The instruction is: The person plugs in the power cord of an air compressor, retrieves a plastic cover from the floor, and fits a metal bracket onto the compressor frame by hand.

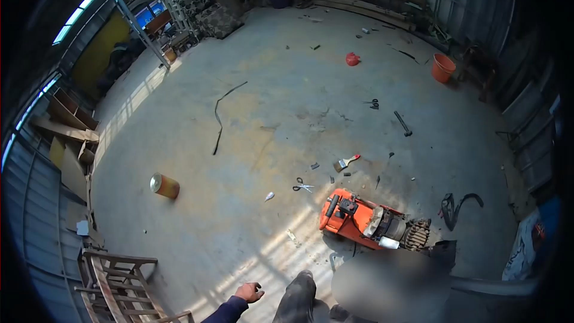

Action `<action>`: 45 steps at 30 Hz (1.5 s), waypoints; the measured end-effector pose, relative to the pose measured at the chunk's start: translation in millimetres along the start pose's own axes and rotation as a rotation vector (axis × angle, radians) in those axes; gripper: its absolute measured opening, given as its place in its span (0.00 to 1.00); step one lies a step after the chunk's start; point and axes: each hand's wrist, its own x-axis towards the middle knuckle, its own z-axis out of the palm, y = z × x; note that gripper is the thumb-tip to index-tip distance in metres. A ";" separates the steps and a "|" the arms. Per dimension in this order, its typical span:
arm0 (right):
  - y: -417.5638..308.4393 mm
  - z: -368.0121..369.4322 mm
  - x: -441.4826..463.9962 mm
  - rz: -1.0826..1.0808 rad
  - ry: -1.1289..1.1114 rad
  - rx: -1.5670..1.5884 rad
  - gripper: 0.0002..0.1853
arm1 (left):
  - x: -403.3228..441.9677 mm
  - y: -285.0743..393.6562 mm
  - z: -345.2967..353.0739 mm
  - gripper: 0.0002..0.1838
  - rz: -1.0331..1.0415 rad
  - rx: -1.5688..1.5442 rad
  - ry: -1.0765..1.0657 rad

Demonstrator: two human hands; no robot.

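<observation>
While my left hand [250, 292] hangs with fingers loosely parted, I cannot tell my right grip, which is out of frame. Ahead to the right, well apart, sits the orange machine [373, 221]; beyond lie scissors [303, 186] and a paintbrush [345, 162], then farther, a red bucket [443, 69].

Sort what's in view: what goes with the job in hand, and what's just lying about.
Likely with the job, being at or near the machine:
- orange machine
- paintbrush
- nearest scissors

Probably just lying about, farther off:
- orange-red bucket
- crumpled red item
- long dark strip
</observation>
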 end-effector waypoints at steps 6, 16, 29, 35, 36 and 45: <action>-143.1 -267.9 -134.9 0.239 0.349 0.981 0.10 | -143.2 32.0 -138.2 0.25 -0.074 -0.251 0.024; -303.4 -519.5 -85.3 0.144 1.084 0.778 0.09 | -24.7 -33.5 -251.8 0.22 0.092 -0.198 0.149; -496.6 -375.5 -55.7 0.550 0.248 0.883 0.14 | 161.1 -45.1 -569.1 0.19 0.284 0.075 0.154; -529.9 -447.6 37.5 0.676 0.100 1.154 0.19 | 303.3 100.6 -663.7 0.20 0.512 0.064 0.041; -532.5 -483.7 59.1 0.798 0.169 1.317 0.19 | 329.3 127.9 -679.9 0.20 0.539 0.036 0.009; -493.6 -906.3 137.5 0.309 1.045 1.332 0.12 | 519.9 277.6 -815.1 0.15 0.269 0.063 -0.373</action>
